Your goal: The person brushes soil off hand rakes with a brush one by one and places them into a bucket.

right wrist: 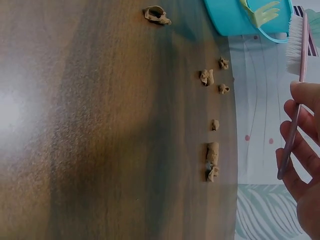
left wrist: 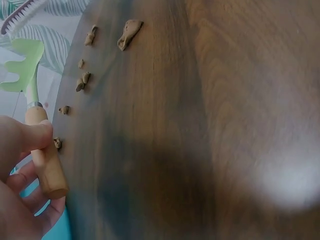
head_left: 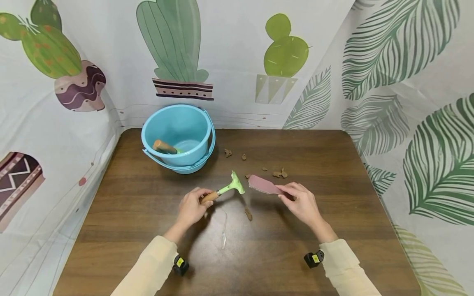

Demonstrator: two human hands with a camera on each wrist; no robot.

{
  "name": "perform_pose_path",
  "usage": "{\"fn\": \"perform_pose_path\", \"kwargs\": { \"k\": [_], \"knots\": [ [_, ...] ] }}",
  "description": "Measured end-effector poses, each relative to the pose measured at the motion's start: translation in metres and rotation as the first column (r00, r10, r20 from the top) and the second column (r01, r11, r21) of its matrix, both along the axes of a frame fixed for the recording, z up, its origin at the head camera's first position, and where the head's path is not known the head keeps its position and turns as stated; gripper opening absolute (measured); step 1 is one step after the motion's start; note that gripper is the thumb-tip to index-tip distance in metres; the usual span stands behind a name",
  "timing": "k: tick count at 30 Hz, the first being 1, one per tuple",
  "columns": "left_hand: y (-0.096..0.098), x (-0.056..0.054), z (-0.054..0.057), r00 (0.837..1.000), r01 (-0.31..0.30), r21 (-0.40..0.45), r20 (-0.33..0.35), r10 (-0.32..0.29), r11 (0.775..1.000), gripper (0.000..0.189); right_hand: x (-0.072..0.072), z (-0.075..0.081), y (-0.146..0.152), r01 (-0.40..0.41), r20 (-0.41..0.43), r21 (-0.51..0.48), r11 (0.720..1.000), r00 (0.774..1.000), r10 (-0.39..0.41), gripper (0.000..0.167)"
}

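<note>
My left hand grips the wooden handle of a small hand rake with a light green, pronged head. The left wrist view shows the thumb laid along the handle and the green prongs raised. In my right hand a pink brush is pinched by its handle, its white bristles facing the rake. Both tools are held above the table, their heads a short gap apart. Below and beyond them lie several brown crumbly lumps, one of them an elongated piece nearest me.
A light blue bucket stands at the back left, with another wooden-handled tool leaning inside. More brown lumps lie right of it on the brown wooden table. A patterned cloth hangs behind the table.
</note>
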State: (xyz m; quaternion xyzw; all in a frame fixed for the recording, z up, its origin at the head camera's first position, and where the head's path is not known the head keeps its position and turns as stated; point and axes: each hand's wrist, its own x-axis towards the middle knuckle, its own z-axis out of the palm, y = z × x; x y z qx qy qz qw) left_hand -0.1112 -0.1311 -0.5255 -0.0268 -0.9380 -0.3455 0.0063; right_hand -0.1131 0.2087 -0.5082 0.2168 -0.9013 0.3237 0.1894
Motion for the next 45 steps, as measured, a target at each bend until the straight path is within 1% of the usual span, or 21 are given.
{"fn": "perform_pose_path", "kwargs": {
  "k": [3, 7, 13, 18, 23, 30, 35, 39, 45],
  "knots": [
    [-0.004, -0.002, 0.005, 1.000, 0.007, -0.049, 0.019, -0.006, 0.999, 0.027, 0.001, -0.001, 0.003, -0.003, 0.002, 0.010, 1.000, 1.000, 0.003, 0.028],
    [-0.008, -0.005, 0.011, 1.000, 0.027, -0.097, 0.014, -0.026, 0.995, 0.028, 0.002, -0.002, 0.006, -0.009, 0.010, 0.020, 1.000, 1.000, 0.009, 0.027],
    [-0.015, -0.009, 0.018, 0.997, 0.062, -0.182, -0.027, -0.068, 0.981, 0.028, 0.004, -0.003, 0.012, -0.015, 0.002, 0.028, 0.999, 1.000, 0.015, 0.029],
    [-0.021, -0.013, 0.027, 0.991, 0.087, -0.218, -0.077, -0.107, 0.972, 0.027, 0.005, -0.003, 0.016, -0.001, 0.016, 0.037, 0.999, 1.000, 0.000, 0.029],
    [-0.026, -0.014, 0.040, 0.979, 0.113, -0.270, -0.133, -0.153, 0.956, 0.028, 0.006, -0.004, 0.020, 0.020, 0.015, 0.051, 0.999, 1.000, -0.020, 0.031],
    [-0.030, -0.016, 0.061, 0.962, 0.136, -0.328, -0.182, -0.204, 0.935, 0.027, 0.007, -0.007, 0.022, 0.022, -0.010, 0.055, 0.998, 1.000, -0.022, 0.032],
    [-0.032, -0.018, 0.074, 0.943, 0.146, -0.360, -0.230, -0.240, 0.921, 0.028, 0.008, -0.007, 0.023, 0.020, -0.004, 0.042, 0.999, 1.000, -0.020, 0.031],
    [-0.033, -0.020, 0.083, 0.929, 0.153, -0.387, -0.258, -0.266, 0.909, 0.029, 0.008, -0.007, 0.025, 0.031, -0.012, 0.046, 0.998, 0.999, -0.031, 0.032],
    [-0.035, -0.022, 0.095, 0.909, 0.153, -0.405, -0.301, -0.289, 0.901, 0.028, 0.009, -0.010, 0.029, 0.051, -0.027, 0.058, 0.997, 0.998, -0.049, 0.032]
  ]
}}
